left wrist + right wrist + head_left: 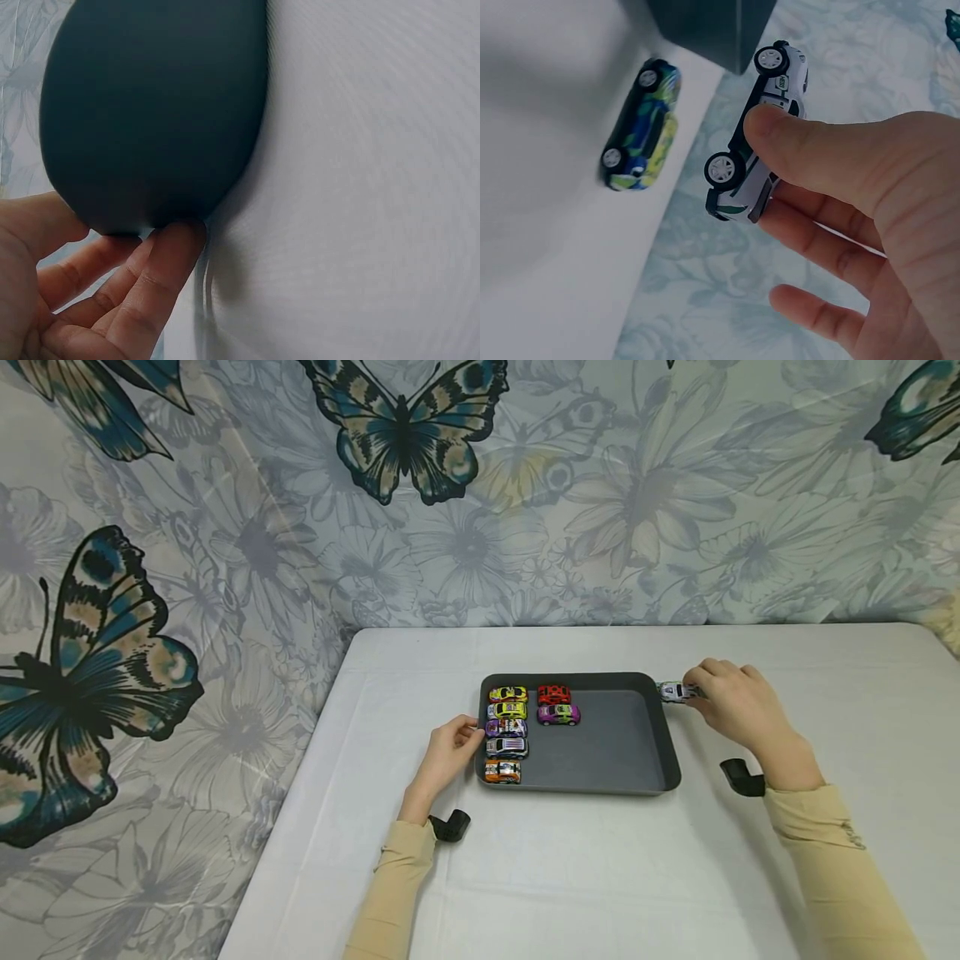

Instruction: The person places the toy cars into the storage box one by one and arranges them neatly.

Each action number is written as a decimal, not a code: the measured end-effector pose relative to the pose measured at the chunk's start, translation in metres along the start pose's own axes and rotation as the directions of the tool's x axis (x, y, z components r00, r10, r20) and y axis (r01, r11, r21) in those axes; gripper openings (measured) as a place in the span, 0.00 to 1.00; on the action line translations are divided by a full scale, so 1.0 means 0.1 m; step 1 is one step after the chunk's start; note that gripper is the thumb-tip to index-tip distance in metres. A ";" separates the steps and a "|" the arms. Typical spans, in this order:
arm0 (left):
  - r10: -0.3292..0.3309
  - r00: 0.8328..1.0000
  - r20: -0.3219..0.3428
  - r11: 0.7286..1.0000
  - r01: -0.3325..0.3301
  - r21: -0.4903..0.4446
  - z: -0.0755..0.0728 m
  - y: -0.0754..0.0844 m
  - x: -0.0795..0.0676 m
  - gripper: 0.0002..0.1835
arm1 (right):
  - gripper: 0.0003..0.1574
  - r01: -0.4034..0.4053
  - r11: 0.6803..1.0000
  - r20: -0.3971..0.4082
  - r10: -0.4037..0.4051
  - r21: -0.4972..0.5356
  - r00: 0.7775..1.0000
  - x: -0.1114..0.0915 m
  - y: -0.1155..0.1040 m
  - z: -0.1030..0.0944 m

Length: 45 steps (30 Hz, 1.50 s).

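Note:
My left hand (448,750) holds the left edge of a dark grey tray (607,743); in the left wrist view its fingers (161,270) meet the tray's rim. Inside the tray, several toy cars stand in a column along the left side, among them an orange one (502,771) at the near end. A red toy car (554,694) and a purple one (558,715) form a second, shorter column. Just outside the tray's far right corner, my right hand (738,706) pinches a white toy car (776,97) between thumb and fingers.
In the right wrist view a blue and yellow toy car (641,127) rests on the white-covered table (570,877) near the tray. A butterfly-patterned cloth (645,510) hangs behind the table. Each wrist carries a black camera mount (450,826).

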State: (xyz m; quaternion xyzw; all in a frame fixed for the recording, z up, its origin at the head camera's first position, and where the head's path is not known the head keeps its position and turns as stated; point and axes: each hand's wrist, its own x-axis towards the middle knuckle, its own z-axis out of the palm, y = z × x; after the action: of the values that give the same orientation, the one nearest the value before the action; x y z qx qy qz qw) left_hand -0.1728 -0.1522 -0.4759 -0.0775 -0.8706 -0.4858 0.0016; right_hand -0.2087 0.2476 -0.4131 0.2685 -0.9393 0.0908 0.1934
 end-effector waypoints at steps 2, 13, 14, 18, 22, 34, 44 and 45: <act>-0.002 1.000 -0.002 1.000 0.002 0.004 0.00 0.00 0.00 0.11 | 0.16 0.005 1.000 -0.001 -0.005 -0.002 1.000 0.02 -0.04 -0.02; -0.020 1.000 0.001 1.000 0.020 0.001 0.00 -0.01 0.00 0.11 | 0.16 0.059 0.998 -0.005 -0.059 -0.012 0.998 0.17 -0.26 -0.01; -0.017 1.000 0.001 1.000 0.017 0.000 0.00 -0.01 0.00 0.11 | 0.16 0.062 0.998 -0.001 -0.062 -0.012 0.998 0.18 -0.28 -0.01; -0.014 1.000 -0.002 1.000 0.014 0.008 0.00 -0.01 0.00 0.10 | 0.17 0.082 0.997 0.016 -0.082 -0.008 0.997 0.23 -0.35 0.02; -0.014 1.000 -0.003 1.000 0.014 0.008 0.00 -0.02 0.01 0.10 | 0.17 0.110 0.994 0.011 -0.110 0.001 0.994 0.27 -0.42 0.07; -0.019 1.000 -0.004 1.000 0.019 -0.004 0.00 0.00 0.00 0.10 | 0.17 0.135 0.991 0.057 -0.135 0.010 0.989 0.40 -0.65 0.18; -0.010 1.000 -0.002 1.000 0.010 -0.008 0.00 -0.01 0.01 0.10 | 0.17 0.144 0.989 0.120 -0.145 0.017 0.982 0.46 -0.79 0.29; -0.011 1.000 0.000 1.000 0.011 -0.006 0.00 -0.01 0.01 0.10 | 0.16 0.145 0.989 0.126 -0.147 0.020 0.981 0.46 -0.80 0.30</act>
State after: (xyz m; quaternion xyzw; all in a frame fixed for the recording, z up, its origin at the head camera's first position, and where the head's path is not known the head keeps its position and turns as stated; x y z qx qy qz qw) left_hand -0.1743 -0.1522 -0.4770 -0.0727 -0.8696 -0.4884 -0.0012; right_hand -0.2112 0.1506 -0.4157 0.3430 -0.9269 0.0640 0.1381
